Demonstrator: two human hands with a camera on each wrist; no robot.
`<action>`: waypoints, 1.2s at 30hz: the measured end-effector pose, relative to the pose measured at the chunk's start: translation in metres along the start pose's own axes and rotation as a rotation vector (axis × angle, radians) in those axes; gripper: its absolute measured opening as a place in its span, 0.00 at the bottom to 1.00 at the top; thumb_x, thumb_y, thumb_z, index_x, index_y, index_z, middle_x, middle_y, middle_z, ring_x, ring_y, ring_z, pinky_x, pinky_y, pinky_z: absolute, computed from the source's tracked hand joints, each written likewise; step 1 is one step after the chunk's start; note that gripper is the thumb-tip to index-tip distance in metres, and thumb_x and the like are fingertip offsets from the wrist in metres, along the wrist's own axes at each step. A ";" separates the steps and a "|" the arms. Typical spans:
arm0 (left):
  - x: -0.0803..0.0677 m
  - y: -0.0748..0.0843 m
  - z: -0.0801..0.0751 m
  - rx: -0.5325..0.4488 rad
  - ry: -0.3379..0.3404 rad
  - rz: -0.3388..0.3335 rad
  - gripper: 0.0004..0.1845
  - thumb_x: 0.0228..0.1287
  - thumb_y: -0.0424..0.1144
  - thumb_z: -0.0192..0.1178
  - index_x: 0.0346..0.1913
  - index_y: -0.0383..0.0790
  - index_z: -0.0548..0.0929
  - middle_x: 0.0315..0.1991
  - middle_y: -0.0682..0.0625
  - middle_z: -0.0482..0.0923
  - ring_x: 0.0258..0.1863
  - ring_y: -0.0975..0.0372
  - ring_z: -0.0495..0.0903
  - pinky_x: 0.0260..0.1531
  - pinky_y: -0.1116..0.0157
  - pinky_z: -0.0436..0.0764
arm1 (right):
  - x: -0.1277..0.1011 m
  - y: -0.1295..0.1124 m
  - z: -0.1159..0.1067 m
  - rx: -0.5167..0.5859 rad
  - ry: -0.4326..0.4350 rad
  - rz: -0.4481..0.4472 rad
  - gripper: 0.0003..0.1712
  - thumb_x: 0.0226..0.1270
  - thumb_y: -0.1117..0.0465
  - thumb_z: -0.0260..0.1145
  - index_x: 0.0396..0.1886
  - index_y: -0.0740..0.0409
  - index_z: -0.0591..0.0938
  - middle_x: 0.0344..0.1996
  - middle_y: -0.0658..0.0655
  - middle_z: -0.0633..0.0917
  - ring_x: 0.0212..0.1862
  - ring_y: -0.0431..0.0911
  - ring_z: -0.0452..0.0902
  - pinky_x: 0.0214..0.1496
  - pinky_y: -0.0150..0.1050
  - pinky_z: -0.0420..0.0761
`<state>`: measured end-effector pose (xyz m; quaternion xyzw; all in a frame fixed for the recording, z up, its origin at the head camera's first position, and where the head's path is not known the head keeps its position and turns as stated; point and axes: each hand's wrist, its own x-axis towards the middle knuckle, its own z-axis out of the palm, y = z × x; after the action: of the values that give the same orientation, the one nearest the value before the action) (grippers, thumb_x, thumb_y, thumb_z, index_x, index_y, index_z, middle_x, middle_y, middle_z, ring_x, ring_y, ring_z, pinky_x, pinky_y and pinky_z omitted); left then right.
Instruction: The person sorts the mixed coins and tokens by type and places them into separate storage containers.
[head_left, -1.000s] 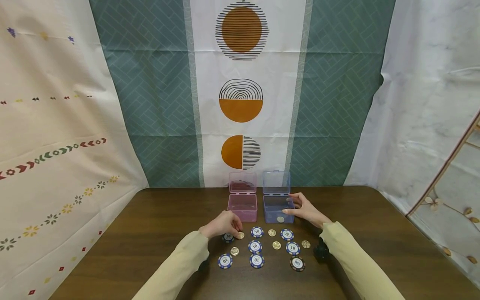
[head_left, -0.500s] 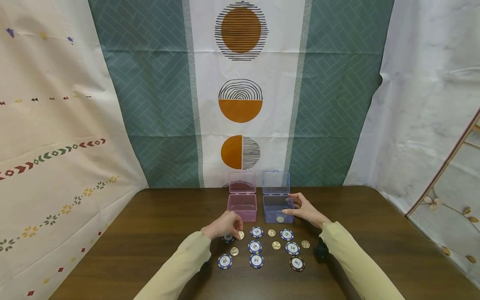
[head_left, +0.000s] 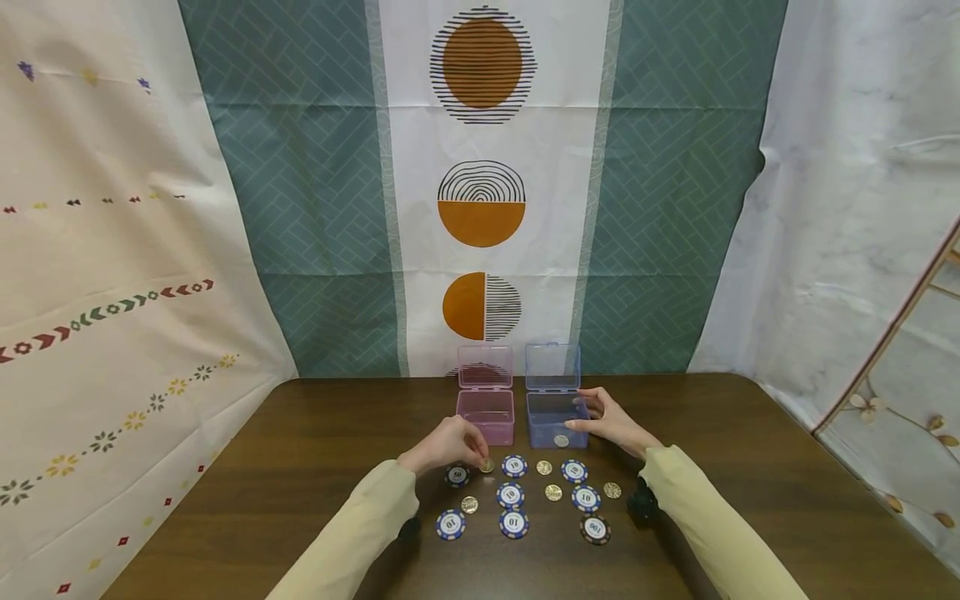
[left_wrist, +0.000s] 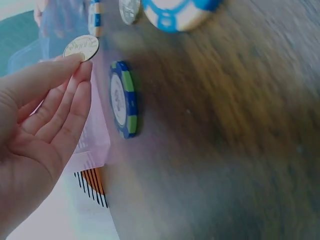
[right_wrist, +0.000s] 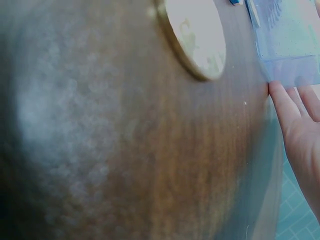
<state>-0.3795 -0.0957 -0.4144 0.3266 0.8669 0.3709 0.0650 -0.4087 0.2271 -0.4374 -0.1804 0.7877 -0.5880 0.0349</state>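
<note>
Between thumb and fingertips, my left hand (head_left: 447,443) pinches a gold coin (left_wrist: 81,47), raised a little off the table. A blue chip marked 50 (head_left: 457,475) lies just below that hand. My right hand (head_left: 615,422) holds the right side of a clear blue box (head_left: 537,430), thumb at the front wall and fingers at the side; some fingertips are hidden behind the plastic. The box's lid stands up. A coin (head_left: 561,440) shows at its front wall. To its left is a clear pink box (head_left: 494,432), its lid also raised.
Several blue-and-white poker chips (head_left: 513,523) and loose gold coins (head_left: 553,492) lie in front of the boxes on the dark wooden table (head_left: 330,442). A dark-rimmed chip (head_left: 595,529) is at the near right. Behind the table hang patterned cloths (head_left: 315,208).
The left hand has lifted the gold coin from the table and moved it slightly up and right, away from the 50 chip. The right hand stays at the blue box.
</note>
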 end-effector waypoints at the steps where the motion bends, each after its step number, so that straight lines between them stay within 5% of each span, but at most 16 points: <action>1: 0.000 0.001 0.000 -0.014 0.001 -0.004 0.04 0.47 0.28 0.68 0.24 0.38 0.83 0.20 0.56 0.78 0.20 0.66 0.76 0.24 0.69 0.77 | 0.000 0.000 0.000 0.002 0.001 -0.001 0.40 0.54 0.60 0.69 0.61 0.66 0.56 0.60 0.69 0.61 0.63 0.64 0.50 0.59 0.56 0.57; 15: 0.000 0.005 -0.003 -0.270 0.062 -0.025 0.03 0.53 0.28 0.64 0.32 0.33 0.83 0.27 0.49 0.80 0.25 0.59 0.77 0.31 0.64 0.78 | -0.012 -0.023 0.005 0.029 -0.022 0.000 0.40 0.56 0.67 0.66 0.61 0.73 0.53 0.60 0.74 0.59 0.62 0.68 0.47 0.58 0.58 0.54; 28: 0.006 0.014 0.004 -0.560 0.230 -0.153 0.08 0.50 0.28 0.66 0.33 0.26 0.82 0.28 0.43 0.80 0.27 0.54 0.80 0.34 0.57 0.78 | 0.001 0.001 -0.001 -0.023 -0.002 -0.019 0.40 0.56 0.60 0.68 0.61 0.67 0.55 0.60 0.69 0.61 0.63 0.65 0.49 0.58 0.57 0.56; 36: 0.015 0.020 0.008 -0.607 0.272 -0.193 0.10 0.51 0.30 0.66 0.36 0.27 0.82 0.31 0.44 0.80 0.30 0.55 0.80 0.35 0.61 0.78 | 0.000 0.002 0.000 -0.019 -0.003 -0.014 0.40 0.56 0.60 0.68 0.61 0.66 0.56 0.60 0.69 0.61 0.63 0.64 0.49 0.59 0.56 0.55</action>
<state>-0.3778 -0.0718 -0.4040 0.1565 0.7445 0.6444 0.0776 -0.4090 0.2281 -0.4397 -0.1869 0.7921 -0.5803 0.0302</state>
